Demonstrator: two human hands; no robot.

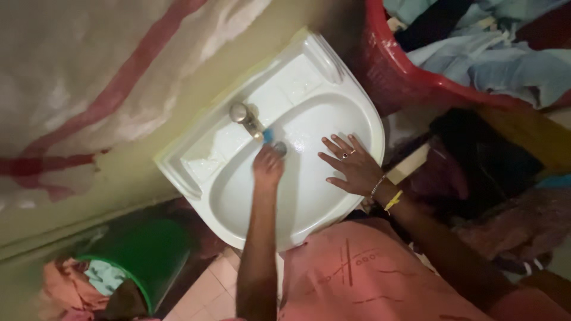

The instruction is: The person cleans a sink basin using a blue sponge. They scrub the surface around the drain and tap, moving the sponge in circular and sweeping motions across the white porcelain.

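A person's left hand (pixel 269 164) grips a blue scrubber (pixel 269 135) under the tap (pixel 247 117), mid-scrub, while the right hand (pixel 352 164) rests open, fingers spread, inside the white sink (pixel 333 77); likely the basin wall needs wiping next.

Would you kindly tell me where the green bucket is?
In the head view, the green bucket sits at lower left on the floor, below the white sink, with cloth inside.

the washbasin (pixel 333 196) looks like glossy white ceramic, smooth and wet-shiny. its tap (pixel 245 116) is dull brushed metal. the red laundry basket (pixel 392 71) and green bucket (pixel 151 252) are smooth plastic, both holding soft, crumpled cloth. the floor tiles (pixel 217 285) look matt.
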